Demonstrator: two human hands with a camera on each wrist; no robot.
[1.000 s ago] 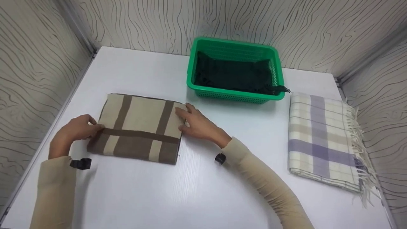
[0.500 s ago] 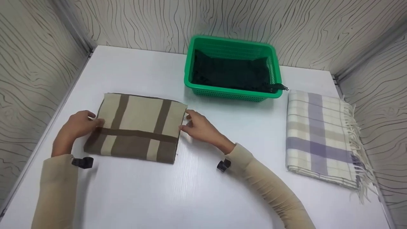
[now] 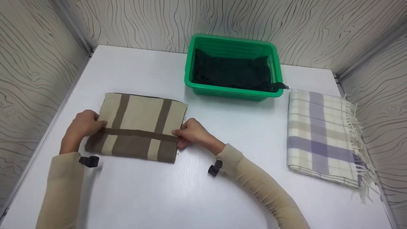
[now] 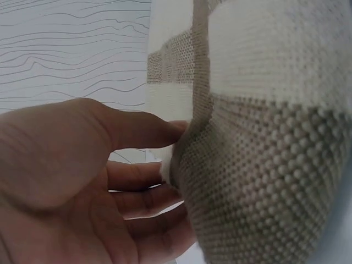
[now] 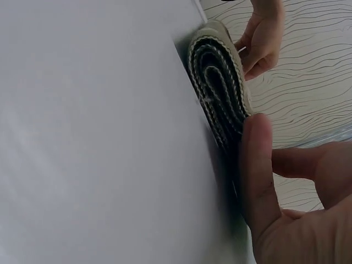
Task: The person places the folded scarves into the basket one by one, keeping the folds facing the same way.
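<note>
**Both hands on the folded brown scarf**

Here the brown scarf (image 3: 138, 127) lies folded flat on the white bench (image 3: 190, 190), left of centre, its beige cloth crossed by darker brown stripes. The left hand (image 3: 83, 125) grips its left edge, thumb on top and fingers curled under the cloth, as the left wrist view shows close up. The right hand (image 3: 190, 135) pinches the right edge near the front corner, thumb pressed against the stacked layers; the right wrist view shows those layers end-on, several folds thick. A small black camera sits at each wrist, over beige sleeves.

Behind and to the right of the scarf, near the back wall, stands a green basket (image 3: 233, 93) with perforated sides. Inside it lies a dark green cloth (image 3: 230, 73), filling most of the floor, with a bit of fringe hanging over the basket's right front corner. Well apart, on the right side of the bench, lies a folded plaid scarf (image 3: 321, 140), cream with lilac bands, its fringe towards the right wall.
</note>
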